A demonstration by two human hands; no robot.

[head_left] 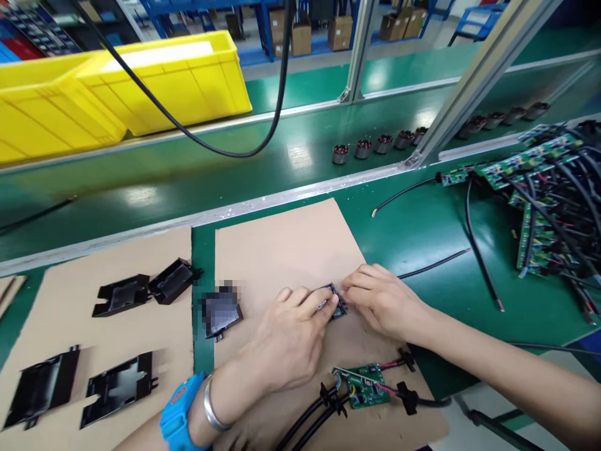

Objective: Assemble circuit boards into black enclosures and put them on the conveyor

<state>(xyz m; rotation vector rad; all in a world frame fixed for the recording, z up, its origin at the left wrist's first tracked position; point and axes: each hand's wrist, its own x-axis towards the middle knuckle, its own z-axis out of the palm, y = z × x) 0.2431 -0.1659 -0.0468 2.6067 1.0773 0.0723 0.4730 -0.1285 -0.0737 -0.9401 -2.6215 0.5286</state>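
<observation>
A small dark piece that looks like a black plastic case [340, 308] lies on the cardboard sheet [286, 244], mostly hidden by fingers. My left hand [293, 332] presses its fingertips onto this case from the left, thumb and index finger close together. At the case's right edge, my right hand [380, 300] has its fingers curled and closed; whatever they pinch is hidden. Just below, a green circuit board [369, 385] with thick black cables and black grommets rests on the cardboard. Left of my left hand is another black case [223, 311], partly blurred.
Several black cases [119, 385] lie on a second cardboard sheet [173, 351] at left. Circuit boards with cables [539, 207] are heaped at right. Behind stand yellow bins [178, 81], a row of motor parts [363, 149], a metal post [474, 81] and a hanging black cable [225, 152].
</observation>
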